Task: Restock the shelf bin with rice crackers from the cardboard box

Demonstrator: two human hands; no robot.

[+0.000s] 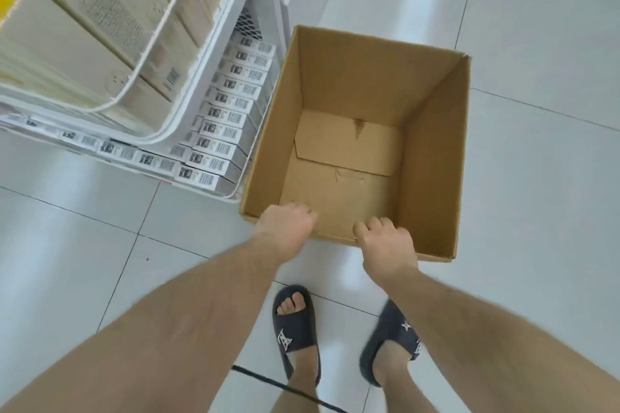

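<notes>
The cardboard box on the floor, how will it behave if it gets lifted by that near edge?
The cardboard box is empty, so it is probably light. Both hands, left hand and right hand, grip one wall only, so the far side will likely sag or tilt. The thin open rim may flex.

Both bare arms reach forward toward twelve o'clock. The left hand (285, 223) and the right hand (385, 241) sit side by side, fingers curled over, knuckles up, thumbs hidden from view.
</notes>
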